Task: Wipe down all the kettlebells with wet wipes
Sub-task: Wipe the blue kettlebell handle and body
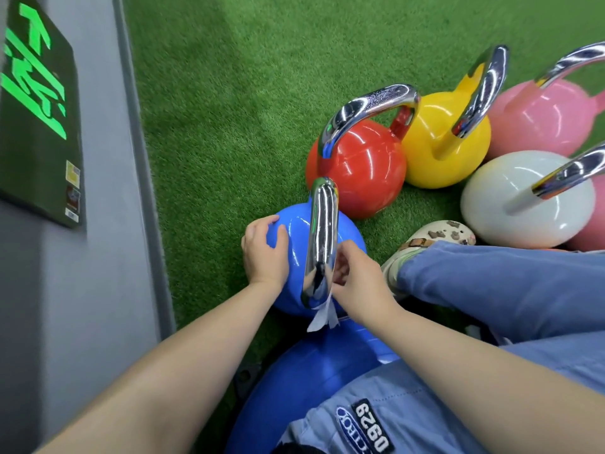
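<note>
Turf floor [229,93]: green artificial grass carries every kettlebell; a grey padded wall with a green-lettered panel [39,109] runs down the left.

Kettlebell cluster: red [360,168], yellow [435,152], pink [540,119] and white [523,198] kettlebells stand touching or just beside one another, far and right of the hands. None has a hand on it; judged from this, they are yet to be wiped or already done, and I cannot tell which.

Blue kettlebell [291,257]: stands near centre, just near-left of the red one, between the two hands. A second blue rounded shape [311,381] lies nearer the person, partly hidden by a trouser leg.

Chrome handle [322,237]: its long axis runs near to far, almost straight away from the person, arching over the blue body.

Left hand [266,253]: grip released, with fingers spread and the palm resting on the left flank of the blue body, steadying it.

Right hand [355,273]: grip closed on the wet wipe, with fingers curled against the right side of the handle's near end.

Wet wipe [322,317]: a pale strip hangs below the handle's near end, its loose tail towards the person.

Key relation: the wipe sits at the near end of the handle, so the unwiped length lies away from the grip, towards the far end. The right hand is the nearer one to it; a stroke along the axis, away from the person, seems called for.
</note>
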A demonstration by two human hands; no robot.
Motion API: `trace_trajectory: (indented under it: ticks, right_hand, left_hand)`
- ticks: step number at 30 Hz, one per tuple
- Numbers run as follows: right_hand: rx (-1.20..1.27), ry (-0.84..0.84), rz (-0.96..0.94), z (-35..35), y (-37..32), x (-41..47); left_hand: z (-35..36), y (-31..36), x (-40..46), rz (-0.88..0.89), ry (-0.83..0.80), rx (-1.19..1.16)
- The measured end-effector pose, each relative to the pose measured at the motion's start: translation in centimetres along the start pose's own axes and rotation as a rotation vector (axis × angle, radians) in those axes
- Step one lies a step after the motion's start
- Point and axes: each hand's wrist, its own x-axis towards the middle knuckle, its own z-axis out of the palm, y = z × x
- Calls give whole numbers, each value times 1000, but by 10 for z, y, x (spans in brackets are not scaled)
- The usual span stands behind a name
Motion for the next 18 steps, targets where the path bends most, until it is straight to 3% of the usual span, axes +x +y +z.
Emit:
trace_trajectory:
  ticks: [7,18]
  right_hand:
    - [-224,-178,-98,-2,-4,-13]
    - [12,-202,-101,-5,3,-10]
  left_hand:
    - [1,-3,1,7,-2,6]
    - [-1,-1,1,12,-12,-36]
